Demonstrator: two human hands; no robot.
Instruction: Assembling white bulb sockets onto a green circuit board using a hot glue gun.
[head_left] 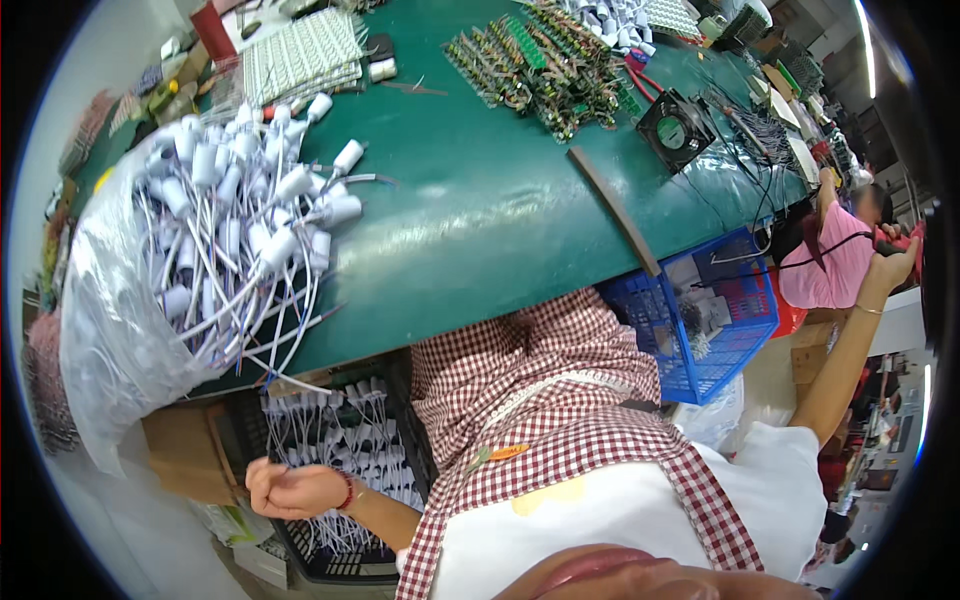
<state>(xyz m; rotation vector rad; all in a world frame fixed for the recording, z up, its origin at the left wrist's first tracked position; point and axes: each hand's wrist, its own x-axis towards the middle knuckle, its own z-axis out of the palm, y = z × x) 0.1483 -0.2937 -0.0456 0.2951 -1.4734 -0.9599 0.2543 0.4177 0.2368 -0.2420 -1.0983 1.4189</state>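
Observation:
My left hand hovers over the rim of a black crate, its fingers curled in and nothing showing between them. In that black crate lie rows of white cylindrical parts with wires. Out at the far right, my right hand is raised with the arm stretched and grips a red-and-black corded tool, partly cut off by the dark rim. A black cord runs from it toward the table. On the table at left, more white wired cylinders spill from a clear plastic bag.
The green table carries a pile of circuit boards, a black fan, a flat bar and stacked white panels. A blue basket hangs by the table edge. Another person in pink sits at right.

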